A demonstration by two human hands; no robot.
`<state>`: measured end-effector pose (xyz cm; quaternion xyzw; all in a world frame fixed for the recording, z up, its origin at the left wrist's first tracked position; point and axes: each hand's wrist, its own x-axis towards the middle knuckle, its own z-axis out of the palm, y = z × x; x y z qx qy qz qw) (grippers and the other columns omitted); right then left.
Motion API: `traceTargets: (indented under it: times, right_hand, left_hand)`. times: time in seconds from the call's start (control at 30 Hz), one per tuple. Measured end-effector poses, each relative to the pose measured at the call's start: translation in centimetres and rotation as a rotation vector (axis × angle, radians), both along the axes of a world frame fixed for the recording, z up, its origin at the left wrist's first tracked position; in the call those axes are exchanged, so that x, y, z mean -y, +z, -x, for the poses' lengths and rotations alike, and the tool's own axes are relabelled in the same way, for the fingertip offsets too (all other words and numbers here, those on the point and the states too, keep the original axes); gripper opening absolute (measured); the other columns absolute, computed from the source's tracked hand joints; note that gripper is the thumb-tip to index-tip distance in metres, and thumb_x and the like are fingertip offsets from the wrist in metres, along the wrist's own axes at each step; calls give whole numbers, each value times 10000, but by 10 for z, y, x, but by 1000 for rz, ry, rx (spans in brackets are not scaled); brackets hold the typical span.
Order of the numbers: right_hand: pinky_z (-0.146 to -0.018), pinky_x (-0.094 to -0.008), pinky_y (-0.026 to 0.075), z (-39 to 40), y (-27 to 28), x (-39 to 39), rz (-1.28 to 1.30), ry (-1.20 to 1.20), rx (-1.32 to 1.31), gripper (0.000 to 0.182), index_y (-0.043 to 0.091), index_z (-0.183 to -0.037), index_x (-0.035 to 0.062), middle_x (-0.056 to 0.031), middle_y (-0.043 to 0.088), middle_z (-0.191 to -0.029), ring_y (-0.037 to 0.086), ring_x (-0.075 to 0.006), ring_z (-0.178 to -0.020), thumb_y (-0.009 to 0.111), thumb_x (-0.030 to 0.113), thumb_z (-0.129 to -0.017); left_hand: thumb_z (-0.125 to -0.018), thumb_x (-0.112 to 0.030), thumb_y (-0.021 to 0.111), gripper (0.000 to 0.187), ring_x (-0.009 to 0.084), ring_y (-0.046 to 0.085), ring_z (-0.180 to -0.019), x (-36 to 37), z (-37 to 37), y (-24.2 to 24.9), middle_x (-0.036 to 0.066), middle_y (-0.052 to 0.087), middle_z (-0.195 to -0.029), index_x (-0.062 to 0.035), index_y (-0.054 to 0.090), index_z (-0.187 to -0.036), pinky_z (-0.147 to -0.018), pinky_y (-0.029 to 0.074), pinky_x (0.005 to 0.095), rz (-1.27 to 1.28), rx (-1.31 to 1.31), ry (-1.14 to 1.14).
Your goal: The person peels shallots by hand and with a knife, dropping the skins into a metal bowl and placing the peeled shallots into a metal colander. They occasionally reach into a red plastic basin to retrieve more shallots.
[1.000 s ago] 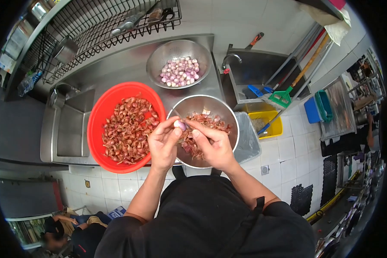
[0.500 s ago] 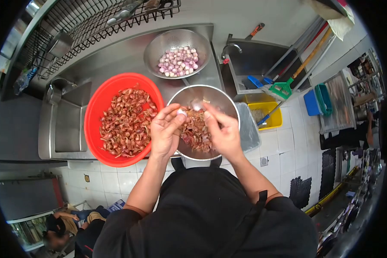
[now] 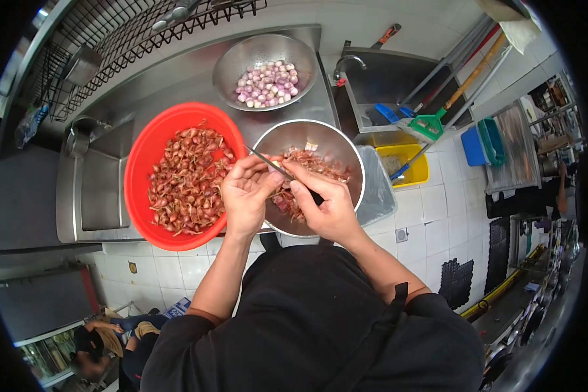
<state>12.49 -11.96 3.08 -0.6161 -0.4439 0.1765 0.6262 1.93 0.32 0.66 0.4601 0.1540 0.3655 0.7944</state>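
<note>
My left hand (image 3: 245, 199) pinches a pale shallot (image 3: 275, 167) between thumb and fingers, mostly covered by the fingers and a blade. In my right hand (image 3: 330, 206) is a small knife (image 3: 262, 159), its blade pointing up and left across the shallot. Both hands hover over the near left part of a steel bowl (image 3: 357, 176) containing papery reddish peels (image 3: 317, 163). Left of it, a red basin (image 3: 136, 160) holds many unpeeled shallots (image 3: 188, 179). Behind stands a perforated steel colander (image 3: 225, 75) with peeled purple-white shallots (image 3: 266, 85).
A sink basin (image 3: 101, 196) lies at the left, and another sink (image 3: 389, 91) with a tap at the back right. A wire rack (image 3: 137, 46) hangs above. Brooms and a green dustpan (image 3: 428, 126) lean at right near a yellow bin (image 3: 421, 171). People are at the lower left.
The knife blade, blurred near my right hand before, now lies across the shallot at my left fingers. My right hand has moved left and slightly down, closer to my left hand.
</note>
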Motion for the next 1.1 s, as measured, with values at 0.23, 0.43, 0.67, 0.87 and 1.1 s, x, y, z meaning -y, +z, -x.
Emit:
traceTargets:
  times: [0.23,0.43,0.67,0.87,1.1]
  right_hand:
    - [-909,-300,504,-2,1,-7,-10,-36,-64,297,633,-1222,-48,-177,703,-1130,676,-199,-1040,584,58,-949]
    - [-935,-278,481,-9,7,-9,24,2,-233,290,638,-1223,-47,-158,703,-1138,639,-149,-1061,582,78,-967]
    - [-944,-293,481,-12,0,-14,85,-103,-112,300,632,-1229,-44,-178,699,-1143,645,-170,-1079,588,67,-954]
    - [-900,-301,497,-6,6,-10,36,-53,60,378,577,-1303,-38,-176,704,-1098,671,-166,-990,593,65,-939]
    - [-964,-291,462,-8,4,-5,111,-20,-362,307,620,-1234,-65,-153,689,-1160,629,-171,-1085,580,98,-977]
  left_hand:
    - [-853,122,646,350,181,649,-1044,-5,2,0,180,659,-1162,43,575,-1186,-920,533,296,-22,29,-4]
    - [-911,63,612,309,175,644,-1074,-8,-1,4,167,654,-1193,42,570,-1216,-945,518,288,174,77,-84]
    - [-947,-8,597,261,210,640,-1064,-18,0,-15,152,646,-1198,-18,583,-1207,-958,512,315,235,150,-161]
    - [-932,22,615,255,202,651,-1025,-15,-4,-13,136,665,-1131,-9,587,-1183,-905,530,320,301,206,-132]
    - [-962,13,556,261,228,636,-1096,-15,-1,-7,187,631,-1235,10,575,-1223,-937,521,333,249,229,-203]
